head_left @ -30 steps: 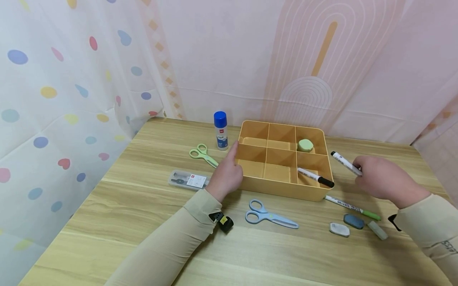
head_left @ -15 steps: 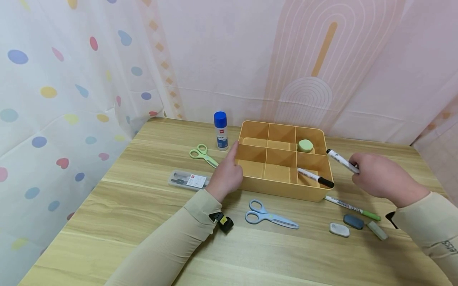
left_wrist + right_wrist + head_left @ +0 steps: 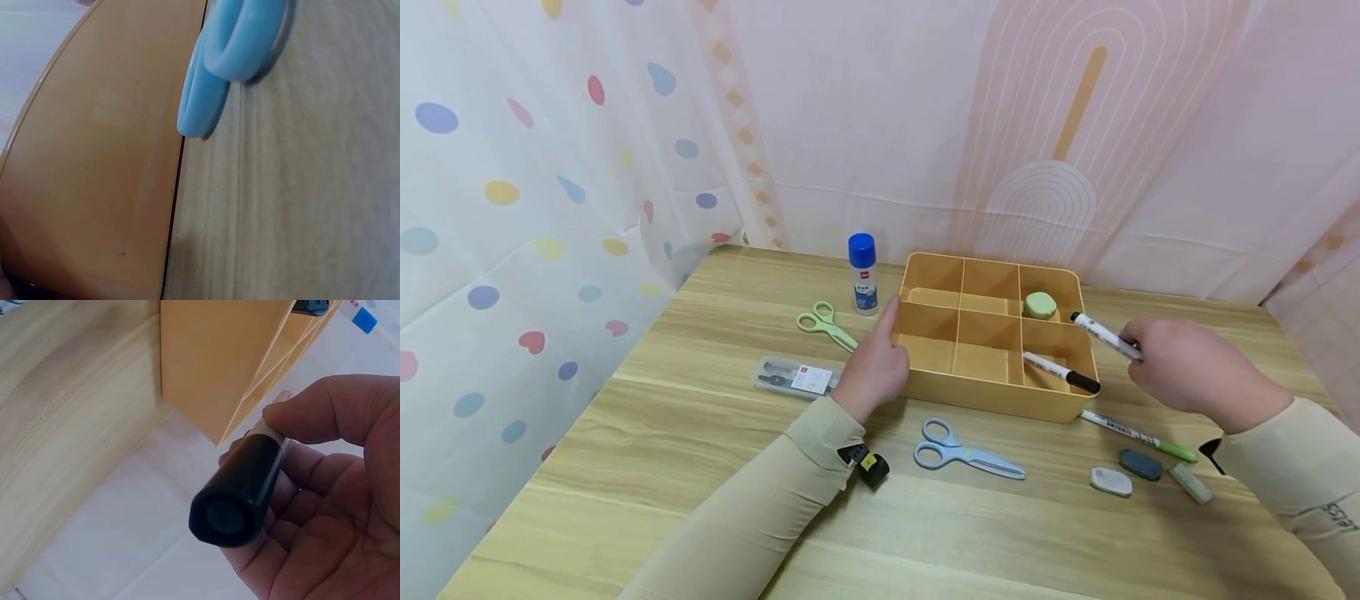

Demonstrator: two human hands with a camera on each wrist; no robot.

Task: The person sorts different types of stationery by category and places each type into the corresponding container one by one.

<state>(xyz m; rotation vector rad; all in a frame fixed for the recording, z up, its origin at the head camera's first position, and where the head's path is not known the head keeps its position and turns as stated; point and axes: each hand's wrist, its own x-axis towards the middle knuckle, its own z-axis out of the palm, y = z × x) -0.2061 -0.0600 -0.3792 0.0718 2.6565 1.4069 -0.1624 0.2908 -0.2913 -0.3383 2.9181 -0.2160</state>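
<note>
My left hand (image 3: 874, 371) holds the orange organizer box (image 3: 992, 400) at its front left corner, one finger stretched along the left rim. My right hand (image 3: 1198, 367) pinches a white marker (image 3: 1105, 335), whose black-tipped end hangs over the box's right rim. In the right wrist view the marker's black cap (image 3: 234, 494) points at the camera, with the thumb on the white barrel. Another black-capped marker (image 3: 1048, 367) leans in the front right compartment. The back right compartment contains a pale green rounded object (image 3: 1040, 306).
Blue scissors (image 3: 966, 454) lie before the box. A green-capped marker (image 3: 1138, 435) and erasers (image 3: 1140, 464) lie at the right. Left of the box are a blue-capped glue bottle (image 3: 863, 275), green scissors (image 3: 826, 323) and a clear compass case (image 3: 793, 377). Curtains hang behind.
My right hand has moved left with its marker, bringing the far end from beside the box to over its right rim. My left hand and the box have stayed put.
</note>
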